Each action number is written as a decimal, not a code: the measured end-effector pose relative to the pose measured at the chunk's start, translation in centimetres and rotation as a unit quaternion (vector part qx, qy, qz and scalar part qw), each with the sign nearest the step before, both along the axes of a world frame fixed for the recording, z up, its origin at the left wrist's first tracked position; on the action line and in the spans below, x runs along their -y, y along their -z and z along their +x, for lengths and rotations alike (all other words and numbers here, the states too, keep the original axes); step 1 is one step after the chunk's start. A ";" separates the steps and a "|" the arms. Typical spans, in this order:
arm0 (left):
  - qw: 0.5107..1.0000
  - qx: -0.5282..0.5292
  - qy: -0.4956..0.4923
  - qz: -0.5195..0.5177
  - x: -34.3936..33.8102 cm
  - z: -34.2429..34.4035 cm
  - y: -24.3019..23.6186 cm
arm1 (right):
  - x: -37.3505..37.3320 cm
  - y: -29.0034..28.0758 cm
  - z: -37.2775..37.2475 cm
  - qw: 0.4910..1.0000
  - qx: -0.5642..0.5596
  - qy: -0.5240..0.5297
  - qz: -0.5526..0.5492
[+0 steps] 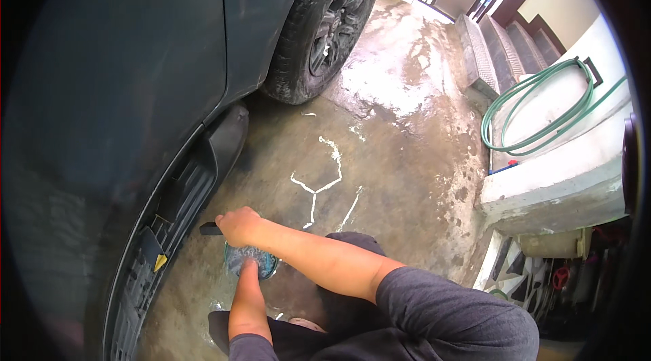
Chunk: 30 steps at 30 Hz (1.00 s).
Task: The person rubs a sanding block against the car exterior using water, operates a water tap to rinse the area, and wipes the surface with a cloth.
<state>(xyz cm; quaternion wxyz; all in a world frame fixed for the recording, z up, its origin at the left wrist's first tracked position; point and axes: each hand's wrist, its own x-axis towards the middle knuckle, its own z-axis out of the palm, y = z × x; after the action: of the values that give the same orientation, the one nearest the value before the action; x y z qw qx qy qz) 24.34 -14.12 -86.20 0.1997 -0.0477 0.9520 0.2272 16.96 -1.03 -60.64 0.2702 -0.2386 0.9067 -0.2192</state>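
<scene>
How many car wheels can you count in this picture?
1. The wheel sits at the top centre, on the wet concrete floor beside the dark car. Others may be hidden outside the view.

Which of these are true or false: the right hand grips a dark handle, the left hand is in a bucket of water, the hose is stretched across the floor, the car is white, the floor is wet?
1. The right hand grips a dark handle. True.
2. The left hand is in a blue bucket. True.
3. The green hose is stretched across the floor. False: it lies coiled against the white ledge.
4. The car is white. False: it is dark.
5. The floor is wet. True.
</scene>
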 end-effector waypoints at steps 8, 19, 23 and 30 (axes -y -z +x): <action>0.998 0.021 -0.039 -0.037 0.5 2.0 -9.5 | -0.2 1.6 -2.0 1.000 0.002 -0.004 0.029; 0.854 0.009 -0.348 0.386 7.7 4.2 -17.4 | -0.1 1.9 -3.3 0.997 0.076 0.007 0.016; 0.759 0.017 -0.366 0.539 8.5 3.9 -17.5 | -0.8 0.5 -3.5 0.995 0.093 0.025 -0.028; 0.645 0.051 -0.318 0.693 8.2 3.5 -19.1 | -1.0 -0.2 -3.3 0.974 0.158 0.015 -0.163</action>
<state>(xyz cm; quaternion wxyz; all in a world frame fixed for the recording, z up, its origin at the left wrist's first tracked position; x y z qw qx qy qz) 27.84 -22.30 -67.06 0.1381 -0.2063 0.4316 0.8672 13.61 -0.04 -60.44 0.3646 -0.2278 0.8081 -0.4028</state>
